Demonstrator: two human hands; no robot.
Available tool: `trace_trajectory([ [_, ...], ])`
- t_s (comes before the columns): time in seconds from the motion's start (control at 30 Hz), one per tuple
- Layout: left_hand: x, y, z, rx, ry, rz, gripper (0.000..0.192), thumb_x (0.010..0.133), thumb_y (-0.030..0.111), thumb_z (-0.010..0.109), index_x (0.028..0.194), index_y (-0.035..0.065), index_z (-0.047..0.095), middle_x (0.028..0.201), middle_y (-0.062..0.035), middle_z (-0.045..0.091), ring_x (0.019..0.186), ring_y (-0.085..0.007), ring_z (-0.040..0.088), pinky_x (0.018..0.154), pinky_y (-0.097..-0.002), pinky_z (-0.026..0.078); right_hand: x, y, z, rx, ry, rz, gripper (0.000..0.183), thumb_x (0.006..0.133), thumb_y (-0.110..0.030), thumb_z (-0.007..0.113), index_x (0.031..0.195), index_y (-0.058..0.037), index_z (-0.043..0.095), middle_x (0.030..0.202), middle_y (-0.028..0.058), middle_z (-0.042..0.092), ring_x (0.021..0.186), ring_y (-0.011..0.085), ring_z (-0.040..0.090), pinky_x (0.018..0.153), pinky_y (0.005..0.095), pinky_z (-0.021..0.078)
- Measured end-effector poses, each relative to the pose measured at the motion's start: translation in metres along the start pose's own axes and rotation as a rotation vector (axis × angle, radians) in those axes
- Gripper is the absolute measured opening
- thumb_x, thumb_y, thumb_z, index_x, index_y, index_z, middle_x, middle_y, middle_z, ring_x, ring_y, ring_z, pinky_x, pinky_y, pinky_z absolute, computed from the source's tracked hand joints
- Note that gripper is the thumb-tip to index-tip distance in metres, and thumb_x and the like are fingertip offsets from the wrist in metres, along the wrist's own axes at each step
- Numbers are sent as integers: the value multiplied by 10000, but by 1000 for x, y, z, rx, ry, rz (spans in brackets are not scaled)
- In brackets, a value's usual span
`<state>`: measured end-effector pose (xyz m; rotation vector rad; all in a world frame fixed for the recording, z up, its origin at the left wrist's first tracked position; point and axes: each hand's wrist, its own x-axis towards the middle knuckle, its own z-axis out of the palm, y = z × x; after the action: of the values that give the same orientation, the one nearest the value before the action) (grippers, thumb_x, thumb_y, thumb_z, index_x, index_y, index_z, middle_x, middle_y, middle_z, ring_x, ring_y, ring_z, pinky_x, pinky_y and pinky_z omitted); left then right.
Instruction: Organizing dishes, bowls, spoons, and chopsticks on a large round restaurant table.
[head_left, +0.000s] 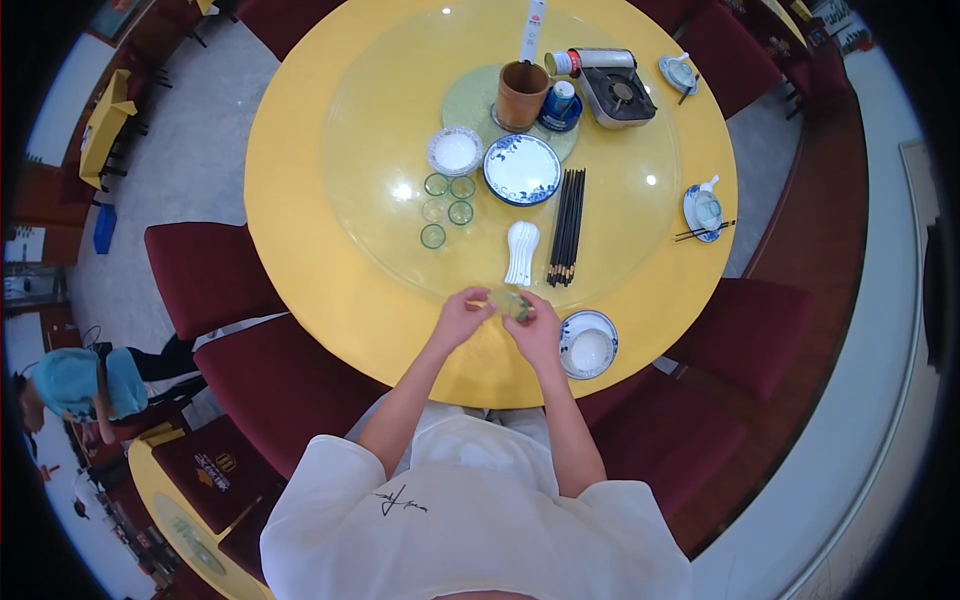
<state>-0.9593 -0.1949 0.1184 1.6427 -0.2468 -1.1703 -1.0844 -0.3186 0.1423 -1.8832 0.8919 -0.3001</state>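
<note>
Over the near edge of the round table, my left hand (463, 316) and my right hand (534, 324) hold a greenish drinking glass (511, 302) between them, lying on its side. Just right of my right hand, a white bowl (592, 349) rests on a blue-patterned plate (568, 328). Beyond my hands lie stacked white spoons (523, 247) and a bundle of black chopsticks (568, 221). Several glasses (460, 213) stand farther left, near a white bowl (455, 151) and stacked blue-and-white plates (522, 170).
A brown cylindrical holder (520, 96), a blue container (560, 112) and a portable gas stove (619, 96) stand toward the far side. Two place settings line the right edge. Maroon chairs (289, 379) surround the table; a person (90, 382) is at far left.
</note>
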Motion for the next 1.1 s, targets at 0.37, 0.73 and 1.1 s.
trace_trajectory([
  [0.37,29,43,-67,-523,145,-2,401,906,240,659,1200,-22,584,1018,-105,659,855,-150,646,713,-283,551,68,-19,71,516,-165,177,569,715,-111,788,1213,-11,532,1064,94,641,913,168,642,726,291,542],
  [0.73,58,15,-53,8,308,280,514,853,144,635,1291,-92,505,1148,-251,639,1072,-300,643,874,-354,525,106,3,117,-119,76,-190,536,638,-55,801,1129,-27,590,1031,132,614,859,261,621,750,350,501],
  [1.1,52,-1,-55,-24,304,255,562,847,162,633,1315,-106,471,1155,-239,635,1088,-278,637,886,-346,514,106,-1,138,-172,45,1,563,653,-42,776,1181,-75,582,1029,142,562,825,282,598,720,376,492],
])
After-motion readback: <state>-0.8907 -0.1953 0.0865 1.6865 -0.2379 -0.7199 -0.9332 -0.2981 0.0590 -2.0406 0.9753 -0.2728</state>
